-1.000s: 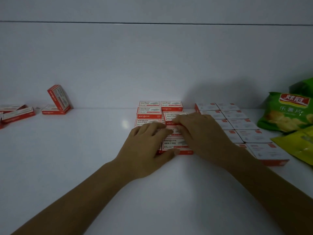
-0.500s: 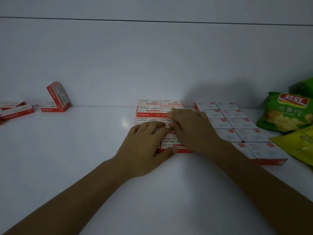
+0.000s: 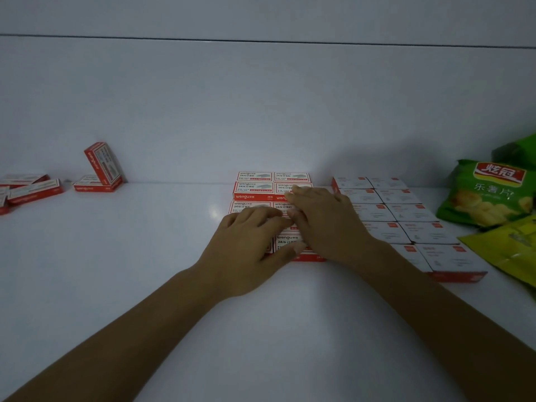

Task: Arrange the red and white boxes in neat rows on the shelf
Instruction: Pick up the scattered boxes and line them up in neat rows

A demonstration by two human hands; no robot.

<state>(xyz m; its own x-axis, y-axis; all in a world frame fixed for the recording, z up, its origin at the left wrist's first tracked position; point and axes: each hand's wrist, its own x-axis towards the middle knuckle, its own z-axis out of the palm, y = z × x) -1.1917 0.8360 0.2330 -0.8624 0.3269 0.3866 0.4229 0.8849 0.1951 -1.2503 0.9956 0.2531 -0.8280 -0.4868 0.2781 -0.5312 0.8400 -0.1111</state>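
so the left hand point(image 3: 246, 250) was lying palm-down on the near-left part of the middle block of red and white boxes point(image 3: 253, 187), fingers pretty much straight and laid flat across the tops, thumb point(image 3: 291, 250) stretched along the front of the nearest box; not gripping anything, just pressing; the right hand point(image 3: 324, 224) was the same deal, open and flat over the right column of that block, fingertips reaching the second row from the back, the two hands close together in the middle; the block itself sat two columns wide in the centre of the white shelf point(image 3: 116, 271), its far end right up by the back wall point(image 3: 261, 111); the back rows looked higher than the front ones, since a red side face showed there; just beside it on the right, across a narrow gap, was a second block of white-topped boxes point(image 3: 406, 210), also two columns; well off to the left some loose boxes point(image 3: 34, 192) lay flat at odd angles, and one leaning box point(image 3: 103, 163) stood tilted on a flat one by the wall; far right had a green chip bag point(image 3: 490, 195) with a yellow bag point(image 3: 510, 248) in front of it
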